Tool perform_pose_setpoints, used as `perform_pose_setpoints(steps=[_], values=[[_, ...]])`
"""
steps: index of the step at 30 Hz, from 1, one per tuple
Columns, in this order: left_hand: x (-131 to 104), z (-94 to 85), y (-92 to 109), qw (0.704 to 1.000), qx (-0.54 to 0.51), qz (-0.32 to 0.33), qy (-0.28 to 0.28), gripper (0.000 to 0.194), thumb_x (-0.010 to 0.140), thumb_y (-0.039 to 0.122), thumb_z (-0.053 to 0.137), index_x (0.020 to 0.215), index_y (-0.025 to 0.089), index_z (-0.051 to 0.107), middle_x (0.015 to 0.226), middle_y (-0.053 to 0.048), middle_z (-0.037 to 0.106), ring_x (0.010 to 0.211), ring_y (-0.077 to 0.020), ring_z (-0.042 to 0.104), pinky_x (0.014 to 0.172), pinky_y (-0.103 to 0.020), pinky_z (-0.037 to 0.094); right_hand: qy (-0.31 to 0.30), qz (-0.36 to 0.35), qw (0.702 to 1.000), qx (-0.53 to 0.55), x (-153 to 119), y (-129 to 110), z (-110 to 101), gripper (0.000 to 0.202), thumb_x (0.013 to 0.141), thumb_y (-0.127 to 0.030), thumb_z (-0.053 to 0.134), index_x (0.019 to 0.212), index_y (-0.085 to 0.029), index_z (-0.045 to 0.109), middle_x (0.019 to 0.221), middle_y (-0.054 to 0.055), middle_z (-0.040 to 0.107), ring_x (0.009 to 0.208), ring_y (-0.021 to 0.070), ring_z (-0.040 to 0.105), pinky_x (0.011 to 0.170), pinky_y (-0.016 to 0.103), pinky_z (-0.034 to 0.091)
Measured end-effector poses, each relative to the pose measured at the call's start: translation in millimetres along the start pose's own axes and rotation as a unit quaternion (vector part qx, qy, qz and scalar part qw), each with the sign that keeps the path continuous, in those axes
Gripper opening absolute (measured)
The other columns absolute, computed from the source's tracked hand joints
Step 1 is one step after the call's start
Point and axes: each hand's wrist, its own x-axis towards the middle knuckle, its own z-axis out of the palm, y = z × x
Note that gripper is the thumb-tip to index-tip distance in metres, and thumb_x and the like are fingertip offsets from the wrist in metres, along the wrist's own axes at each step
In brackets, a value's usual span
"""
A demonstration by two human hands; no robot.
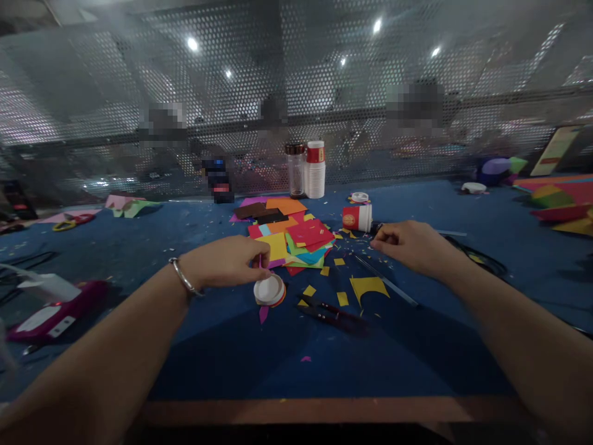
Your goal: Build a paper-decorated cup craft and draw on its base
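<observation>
My left hand (241, 262), with a silver bangle at its wrist, is closed at the fingertips, and a slim purple paper piece (260, 259) shows between them. Directly below those fingertips lies a round white lid (269, 288) with an orange-red edge; a purple paper petal (264, 314) sticks out from its near side. My right hand (407, 244) is closed, its fingers curled and pinched; whatever is in them is hidden. Just left of it a red and white paper cup (356, 218) lies on its side. Dark-handled scissors (331, 314) rest between the hands, blurred.
Coloured paper sheets (308, 233) are piled mid-table. Behind stand stacked paper cups (315, 173) and a clear bottle (295, 173). Yellow scraps, a cut yellow sheet (369, 287) and a clear strip (391, 284) lie nearer. A purple power strip (60, 312) is left; black cable (482, 256) lies right.
</observation>
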Motion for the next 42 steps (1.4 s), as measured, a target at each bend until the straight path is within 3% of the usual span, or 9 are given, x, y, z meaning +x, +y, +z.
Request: perform_pose_setpoints(steps=[6, 12, 19, 23, 26, 32, 37, 42], values=[[-1.7, 8.5, -5.3, 0.999, -0.017, -0.013, -0.044, 0.024, 0.085, 0.041, 0.048, 0.07, 0.021, 0.049, 0.066, -0.001, 0.061, 0.06, -0.0164, 0.051, 0.055, -0.027, 0.03, -0.044, -0.021, 0.999, -0.005, 2.9, -0.8, -1.0, 0.021, 0.082, -0.031, 0.058, 0.068, -0.021, 0.07, 0.059, 0.002, 0.065, 0.054, 0.0157, 0.057, 0.053, 0.027, 0.036], [-2.2, 12.0, -8.5, 0.997, -0.053, 0.003, -0.059, 0.02, 0.086, 0.035, 0.044, 0.072, 0.022, 0.049, 0.062, 0.0, 0.061, 0.058, -0.0162, 0.055, 0.057, -0.027, 0.033, -0.076, -0.019, 0.997, 0.01, 0.5, -5.5, 2.4, 0.022, 0.083, -0.033, 0.058, 0.069, -0.02, 0.069, 0.061, 0.002, 0.065, 0.058, 0.0166, 0.058, 0.056, 0.027, 0.038], [-0.1, 9.2, -14.1, 0.998, -0.057, -0.006, 0.03, 0.022, 0.083, 0.035, 0.047, 0.065, 0.02, 0.05, 0.059, 0.003, 0.055, 0.054, -0.0129, 0.047, 0.056, -0.026, 0.031, -0.064, -0.01, 0.998, 0.011, -2.8, -11.4, -5.5, 0.021, 0.084, -0.033, 0.058, 0.07, -0.021, 0.068, 0.063, 0.001, 0.065, 0.058, 0.0157, 0.058, 0.056, 0.027, 0.038], [8.1, 14.6, -14.8, 0.983, -0.088, -0.037, 0.159, 0.023, 0.082, 0.036, 0.049, 0.065, 0.02, 0.053, 0.061, 0.002, 0.057, 0.056, -0.0131, 0.049, 0.055, -0.025, 0.033, -0.047, -0.019, 0.998, 0.047, -4.2, -14.3, -4.3, 0.021, 0.084, -0.033, 0.056, 0.073, -0.02, 0.068, 0.064, 0.002, 0.066, 0.057, 0.0151, 0.057, 0.056, 0.027, 0.038], [16.1, 21.8, -9.0, 0.957, -0.171, -0.016, 0.233, 0.022, 0.081, 0.038, 0.054, 0.069, 0.02, 0.056, 0.066, 0.001, 0.061, 0.061, -0.0137, 0.055, 0.058, -0.025, 0.04, -0.035, -0.048, 0.993, 0.097, -7.0, -18.5, 2.9, 0.023, 0.084, -0.036, 0.056, 0.072, -0.019, 0.067, 0.062, 0.001, 0.063, 0.057, 0.0143, 0.055, 0.056, 0.026, 0.039], [21.0, 34.8, 9.6, 0.915, -0.312, 0.026, 0.255, 0.024, 0.081, 0.042, 0.06, 0.074, 0.019, 0.057, 0.068, 0.0, 0.065, 0.061, -0.0141, 0.06, 0.056, -0.025, 0.047, -0.066, -0.081, 0.973, 0.207, -15.6, -36.7, 16.2, 0.028, 0.087, -0.042, 0.055, 0.078, -0.018, 0.067, 0.067, 0.001, 0.061, 0.06, 0.014, 0.053, 0.055, 0.026, 0.038], [19.9, 38.7, 16.8, 0.897, -0.327, 0.046, 0.295, 0.024, 0.081, 0.042, 0.066, 0.08, 0.019, 0.058, 0.076, -0.001, 0.067, 0.067, -0.015, 0.064, 0.062, -0.028, 0.053, -0.084, -0.109, 0.963, 0.231, -23.7, -48.1, 16.1, 0.029, 0.089, -0.043, 0.055, 0.081, -0.018, 0.067, 0.068, 0.0, 0.06, 0.061, 0.0126, 0.05, 0.057, 0.025, 0.036], [22.1, 32.3, 9.4, 0.847, -0.394, 0.021, 0.356, 0.029, 0.076, 0.042, 0.072, 0.08, 0.018, 0.057, 0.072, 0.0, 0.065, 0.066, -0.0148, 0.065, 0.062, -0.027, 0.054, -0.179, -0.164, 0.953, 0.182, -32.3, -52.5, 12.7, 0.024, 0.087, -0.038, 0.062, 0.076, -0.017, 0.065, 0.065, -0.001, 0.06, 0.058, 0.0114, 0.049, 0.055, 0.024, 0.035]])
